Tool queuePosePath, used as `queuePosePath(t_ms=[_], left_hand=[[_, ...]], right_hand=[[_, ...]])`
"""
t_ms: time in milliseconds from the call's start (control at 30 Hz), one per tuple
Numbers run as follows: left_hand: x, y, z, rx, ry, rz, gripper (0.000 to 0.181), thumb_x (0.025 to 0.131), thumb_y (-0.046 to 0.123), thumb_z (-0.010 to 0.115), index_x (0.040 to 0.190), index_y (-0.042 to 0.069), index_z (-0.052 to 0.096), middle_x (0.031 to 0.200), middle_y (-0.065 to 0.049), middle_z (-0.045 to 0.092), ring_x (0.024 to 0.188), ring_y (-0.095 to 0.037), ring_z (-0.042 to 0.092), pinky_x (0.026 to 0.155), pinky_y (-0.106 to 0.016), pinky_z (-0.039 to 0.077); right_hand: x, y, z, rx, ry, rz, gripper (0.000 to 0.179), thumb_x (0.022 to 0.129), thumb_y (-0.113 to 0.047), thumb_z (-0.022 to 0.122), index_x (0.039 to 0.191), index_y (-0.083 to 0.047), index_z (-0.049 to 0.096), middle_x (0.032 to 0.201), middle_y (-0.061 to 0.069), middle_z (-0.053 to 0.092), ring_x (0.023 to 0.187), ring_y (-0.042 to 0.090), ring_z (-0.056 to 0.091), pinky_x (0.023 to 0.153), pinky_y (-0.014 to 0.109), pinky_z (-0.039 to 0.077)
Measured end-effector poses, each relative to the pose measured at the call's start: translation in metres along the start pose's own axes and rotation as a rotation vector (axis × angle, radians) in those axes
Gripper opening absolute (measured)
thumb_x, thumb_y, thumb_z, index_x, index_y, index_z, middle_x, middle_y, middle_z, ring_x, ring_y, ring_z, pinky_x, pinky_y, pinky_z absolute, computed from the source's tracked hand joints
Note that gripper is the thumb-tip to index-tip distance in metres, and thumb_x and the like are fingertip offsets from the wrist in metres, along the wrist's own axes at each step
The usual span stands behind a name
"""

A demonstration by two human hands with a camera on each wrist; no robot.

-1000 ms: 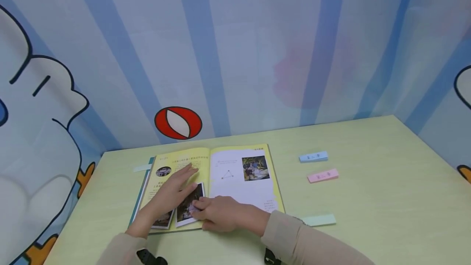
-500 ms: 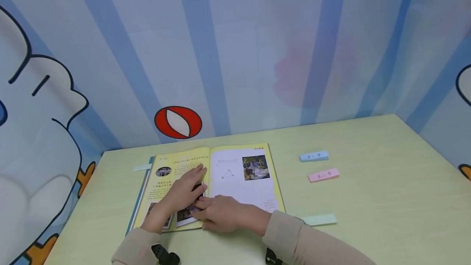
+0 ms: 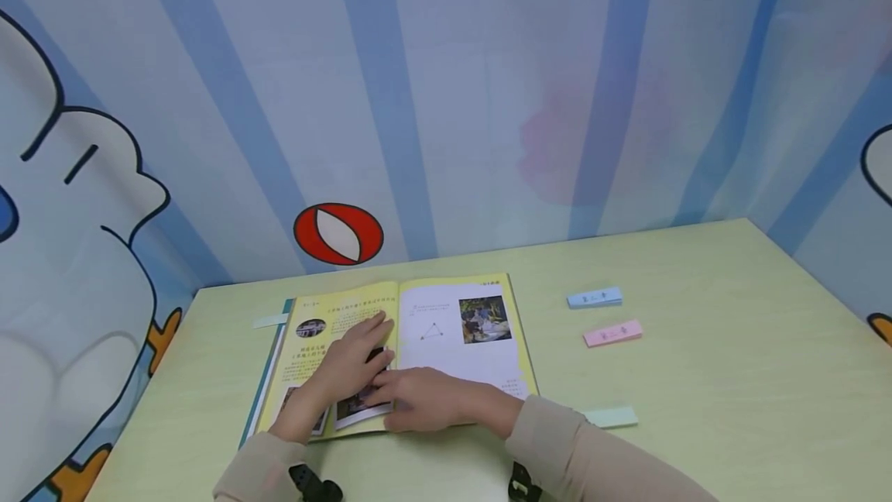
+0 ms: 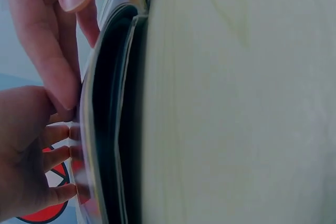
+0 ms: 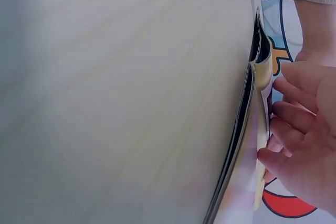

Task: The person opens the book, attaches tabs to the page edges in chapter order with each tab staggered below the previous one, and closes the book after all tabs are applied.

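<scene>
Right hand (image 3: 432, 400): fingers extended, gripping nothing, now shifted slightly rightward.
White-bordered dark rectangular picture (image 3: 355, 407): at the right fingertips, lower corner newly uncovered.
Left hand (image 3: 351, 366): fingers straight, laid partly over the picture.
Open yellow-bordered paper book (image 3: 474, 361): beneath all fingers, seemingly being flattened.

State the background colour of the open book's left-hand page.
Yellow; the left-hand page shows best in the head view.

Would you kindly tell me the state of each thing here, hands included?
Book: open
Photo: partly covered
Left hand: resting on the book, fingers extended
Right hand: fingers on the photo
Blue slip: lying text up
Pink slip: lying text up
Green slip: lying, partly covered
Pale tab: at the book's left edge
</scene>
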State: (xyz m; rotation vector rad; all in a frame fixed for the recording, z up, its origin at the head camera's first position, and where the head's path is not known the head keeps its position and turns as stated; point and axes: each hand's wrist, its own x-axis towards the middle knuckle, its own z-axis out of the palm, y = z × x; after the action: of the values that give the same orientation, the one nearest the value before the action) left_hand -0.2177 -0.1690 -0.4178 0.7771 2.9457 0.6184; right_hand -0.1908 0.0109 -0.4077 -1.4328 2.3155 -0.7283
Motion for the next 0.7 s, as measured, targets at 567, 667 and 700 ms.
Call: queuePosePath(t_ms=[567, 667, 700], left_hand=[[-0.005, 0.021, -0.001, 0.176, 0.063, 0.046, 0.04, 0.09, 0.02, 0.062, 0.126, 0.004, 0.057, 0.135, -0.02, 0.047, 0.124, -0.038, 0.042, 0.089, -0.061, 0.039], [-0.005, 0.027, 0.0, 0.198, 0.042, 0.056, 0.04, 0.091, 0.022, 0.061, 0.127, 0.006, 0.057, 0.135, -0.017, 0.048, 0.125, -0.035, 0.042, 0.091, -0.059, 0.038], [-0.005, 0.029, 0.0, 0.204, 0.037, 0.059, 0.041, 0.091, 0.023, 0.061, 0.127, 0.006, 0.056, 0.134, -0.016, 0.048, 0.125, -0.034, 0.042, 0.092, -0.058, 0.038]], right_hand=[[-0.027, 0.025, -0.015, 0.34, 0.174, 0.145, 0.03, 0.095, -0.012, 0.052, 0.122, -0.003, 0.061, 0.122, 0.007, 0.061, 0.115, 0.016, 0.053, 0.093, 0.026, 0.043], [-0.033, 0.028, -0.019, 0.396, 0.195, 0.197, 0.03, 0.095, -0.011, 0.052, 0.122, -0.005, 0.061, 0.122, 0.006, 0.061, 0.114, 0.017, 0.054, 0.091, 0.028, 0.045], [-0.035, 0.029, -0.021, 0.405, 0.201, 0.218, 0.03, 0.095, -0.011, 0.052, 0.123, -0.006, 0.061, 0.122, 0.005, 0.061, 0.113, 0.017, 0.055, 0.091, 0.029, 0.045]])
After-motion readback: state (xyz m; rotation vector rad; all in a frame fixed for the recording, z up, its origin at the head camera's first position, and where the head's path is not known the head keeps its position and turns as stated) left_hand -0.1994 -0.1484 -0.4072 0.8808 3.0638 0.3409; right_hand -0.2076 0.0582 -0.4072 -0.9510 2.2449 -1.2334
